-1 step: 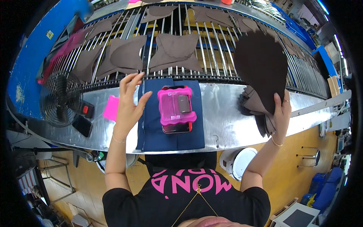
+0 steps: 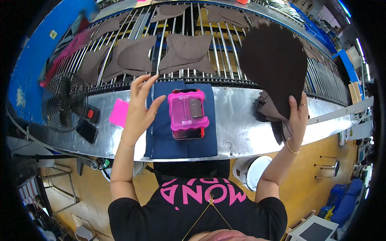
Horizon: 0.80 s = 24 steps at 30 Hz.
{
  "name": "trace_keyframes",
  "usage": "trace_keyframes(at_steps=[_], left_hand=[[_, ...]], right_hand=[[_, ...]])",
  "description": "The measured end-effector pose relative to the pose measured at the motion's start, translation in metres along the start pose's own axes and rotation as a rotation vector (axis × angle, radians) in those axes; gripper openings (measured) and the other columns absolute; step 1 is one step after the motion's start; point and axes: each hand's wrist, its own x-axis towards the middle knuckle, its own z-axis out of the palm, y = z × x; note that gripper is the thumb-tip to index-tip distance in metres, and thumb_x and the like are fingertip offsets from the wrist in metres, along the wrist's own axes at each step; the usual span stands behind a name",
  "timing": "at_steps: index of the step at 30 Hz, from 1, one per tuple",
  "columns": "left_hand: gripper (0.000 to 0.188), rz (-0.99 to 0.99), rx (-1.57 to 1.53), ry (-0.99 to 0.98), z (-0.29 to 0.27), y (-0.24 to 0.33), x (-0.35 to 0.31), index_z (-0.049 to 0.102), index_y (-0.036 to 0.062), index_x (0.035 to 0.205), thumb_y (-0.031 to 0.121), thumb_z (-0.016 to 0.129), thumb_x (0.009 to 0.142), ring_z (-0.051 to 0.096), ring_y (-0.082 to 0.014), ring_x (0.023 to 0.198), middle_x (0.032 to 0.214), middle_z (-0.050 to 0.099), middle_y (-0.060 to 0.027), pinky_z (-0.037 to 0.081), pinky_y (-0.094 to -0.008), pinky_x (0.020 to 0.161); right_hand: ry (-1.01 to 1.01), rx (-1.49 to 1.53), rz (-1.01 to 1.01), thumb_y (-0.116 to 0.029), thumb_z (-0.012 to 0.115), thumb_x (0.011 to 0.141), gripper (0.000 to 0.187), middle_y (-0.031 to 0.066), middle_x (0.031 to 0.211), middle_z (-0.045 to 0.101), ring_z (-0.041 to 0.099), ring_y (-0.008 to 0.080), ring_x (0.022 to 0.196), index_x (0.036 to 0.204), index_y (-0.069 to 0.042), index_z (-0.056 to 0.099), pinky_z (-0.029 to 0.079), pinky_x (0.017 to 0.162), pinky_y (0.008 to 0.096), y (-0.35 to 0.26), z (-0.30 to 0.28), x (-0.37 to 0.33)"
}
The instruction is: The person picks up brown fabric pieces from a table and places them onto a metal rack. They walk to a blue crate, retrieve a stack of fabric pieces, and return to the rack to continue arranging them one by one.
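Observation:
My right hand pinches the narrow lower end of a dark brown fabric panel, holding it raised with its broad rounded part over the rollers. Beneath that hand, more brown fabric pieces lie bunched on the metal table. My left hand hovers at the left edge of a folded navy cloth, fingers apart and holding nothing. On this cloth sits a red-and-black tray, with a bright pink frame on top. A small grey-brown block rests on the frame's right part.
Beyond the metal table runs a roller conveyor carrying several brown fabric pieces. To the left stand a black fan, a phone and a pink sheet. A white bucket is below the table's front edge.
The raised fabric panel has tilted and shifted a little left and up with my right hand. My left hand has moved slightly right.

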Motion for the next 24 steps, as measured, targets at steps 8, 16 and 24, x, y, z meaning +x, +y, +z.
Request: trace_keyframes(at_steps=[8, 16, 24], left_hand=[[0.040, -0.338, -0.682, 0.066, -0.027, -0.003, 0.004, 0.053, -0.0007, 0.123, 0.013, 0.066, 0.088, 0.066, -0.0153, 0.083, 0.105, 0.062, -0.0097, 0.053, -0.0233, 0.065], [0.016, -0.250, -0.146, 0.288, -0.088, -0.017, -0.031, 0.062, -0.0018, 0.100, 0.011, 0.063, 0.091, 0.064, -0.0106, 0.065, 0.078, 0.061, -0.0044, 0.048, -0.0203, 0.056], [0.011, -0.285, -0.109, 0.254, -0.087, -0.013, -0.035, 0.062, -0.0056, 0.094, 0.001, 0.064, 0.087, 0.061, -0.0096, 0.062, 0.078, 0.057, -0.0046, 0.045, -0.0205, 0.053]], right_hand=[[-0.256, 0.782, -0.135, -0.012, 0.063, 0.091, 0.041, 0.0132, 0.121, 0.057, 0.051, 0.0148, 0.108, 0.124, 0.006, 0.047, 0.043, 0.093, 0.0305, -0.077, 0.106, 0.006], [-0.605, 0.538, -0.211, -0.007, 0.071, 0.081, 0.034, 0.0166, 0.080, 0.068, 0.065, 0.0148, 0.070, 0.111, 0.001, 0.057, 0.050, 0.065, 0.0261, -0.079, 0.168, -0.005], [-0.622, 0.465, -0.221, -0.008, 0.070, 0.081, 0.025, 0.0160, 0.087, 0.070, 0.069, 0.0242, 0.072, 0.105, -0.003, 0.065, 0.050, 0.062, 0.0303, -0.067, 0.176, -0.008]])
